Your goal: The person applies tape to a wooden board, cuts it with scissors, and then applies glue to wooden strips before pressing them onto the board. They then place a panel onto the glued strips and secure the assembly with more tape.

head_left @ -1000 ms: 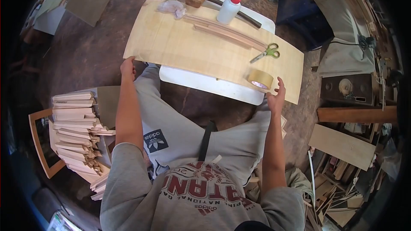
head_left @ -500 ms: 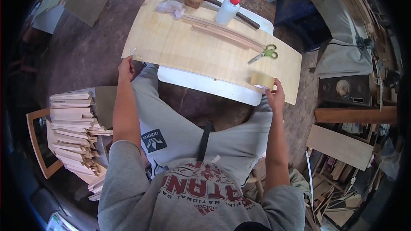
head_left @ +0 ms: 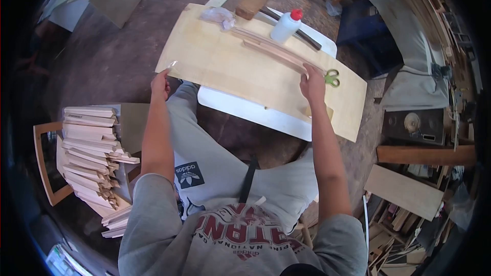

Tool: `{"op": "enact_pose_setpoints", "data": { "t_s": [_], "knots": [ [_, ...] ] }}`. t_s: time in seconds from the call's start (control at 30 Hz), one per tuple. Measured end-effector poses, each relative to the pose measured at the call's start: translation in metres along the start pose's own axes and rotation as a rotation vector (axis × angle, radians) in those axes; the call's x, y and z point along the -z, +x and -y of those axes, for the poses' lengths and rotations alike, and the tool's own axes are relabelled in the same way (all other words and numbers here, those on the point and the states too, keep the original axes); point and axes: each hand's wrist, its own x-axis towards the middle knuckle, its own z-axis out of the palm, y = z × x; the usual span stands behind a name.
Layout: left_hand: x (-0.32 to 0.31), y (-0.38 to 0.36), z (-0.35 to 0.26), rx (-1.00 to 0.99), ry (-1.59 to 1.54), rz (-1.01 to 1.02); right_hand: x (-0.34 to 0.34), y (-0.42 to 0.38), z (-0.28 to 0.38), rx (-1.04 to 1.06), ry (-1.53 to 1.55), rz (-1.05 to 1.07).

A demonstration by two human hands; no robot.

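Observation:
My left hand [head_left: 160,86] is closed, its fingertips pinching a short shiny piece of clear tape [head_left: 173,65] at the left end of a pale plywood board [head_left: 204,53]. Over the board's right half reaches my right hand [head_left: 313,88], fingers stretched out and apart, fingertips right at the near end of the thin wooden strips [head_left: 276,51]. Just to the right of that hand lie green-handled scissors [head_left: 332,77], their blades hidden behind it. A roll of tape [head_left: 328,113] rests on the board, partly covered by my right forearm.
A white glue bottle [head_left: 286,26] with a red cap, a crumpled plastic bag [head_left: 219,16] and a wooden-headed mallet [head_left: 251,4] are at the board's far side. Underneath is a white table [head_left: 245,108]. Stacked wood pieces [head_left: 92,143] stand at left, a speaker [head_left: 413,123] at right.
My right hand has let go of the tape roll and moved up and left to the wooden strips. My left hand still pinches the tape piece. The whole view has shifted slightly.

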Motion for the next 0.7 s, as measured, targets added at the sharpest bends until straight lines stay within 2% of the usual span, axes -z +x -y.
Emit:
{"op": "enact_pose_setpoints", "data": {
  "t_s": [0.17, 0.27, 0.4, 0.5, 0.6, 0.7],
  "knots": [
    [-0.001, -0.004, 0.005, -0.045, 0.020, -0.018, -0.056, 0.034, 0.001, 0.018, -0.220, 0.052],
    [0.001, -0.005, 0.008, -0.135, 0.067, 0.001, -0.072, 0.026, -0.012, 0.020, -0.060, -0.077],
    [-0.001, -0.010, 0.006, -0.160, 0.058, -0.019, -0.065, 0.024, -0.008, -0.028, 0.084, 0.033],
    [0.000, -0.011, 0.004, -0.158, 0.068, -0.022, -0.068, 0.025, -0.001, -0.095, 0.319, 0.164],
    [0.001, -0.009, 0.005, -0.155, 0.096, -0.033, -0.077, 0.024, 0.008, -0.213, 0.686, 0.344],
    [0.001, -0.010, 0.005, -0.157, 0.097, -0.040, -0.042, 0.021, 0.057, -0.413, 1.111, 0.508]
  ]
}}
